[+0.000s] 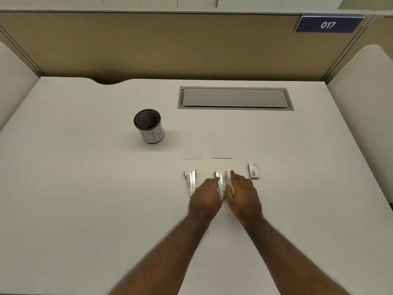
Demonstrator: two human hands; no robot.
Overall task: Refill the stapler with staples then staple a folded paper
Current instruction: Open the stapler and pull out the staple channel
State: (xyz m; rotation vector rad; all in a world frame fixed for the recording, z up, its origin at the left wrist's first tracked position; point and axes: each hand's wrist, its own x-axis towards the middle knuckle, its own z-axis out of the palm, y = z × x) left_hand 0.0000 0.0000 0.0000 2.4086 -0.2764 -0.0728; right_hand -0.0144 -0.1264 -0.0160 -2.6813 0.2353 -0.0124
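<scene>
Both forearms reach in from the near edge of the worktop (85, 188) and meet at the red stapler (221, 182), which lies hinged open in a narrow V with its mouth pointing away from the person. The left hand (205, 199) comes in from the stapler's left side, fingers curled against the body of the tool; the right hand (242, 195) flanks it on the other side, fingers extended and loosely spread, the thumb touching the stapler near its hinge. The grip looks like a steadying one, holding the open arms so the staple channel stays exposed for loading, though motion blur makes it hard to say whether either hand has truly closed on it.

Just left of the left hand lies a second stapler (191, 182), silver, also splayed open and untouched. Just right of the right hand sits a small staple box (253, 171), flat on the surface and within easy reach, which suits a refill; it appears closed, so it likely needs opening first.

Beyond the staplers two faint thin lines mark the near edges of what are probably white paper sheets (221, 150), nearly invisible against the surface. Farther back and to the left stands a mesh pen cup (149, 128), well apart from the work. A closed cable hatch (235, 97) is set into the far side, before the partition wall (148, 43) with its number plate (328, 24). Nothing blocks either hand's path.
</scene>
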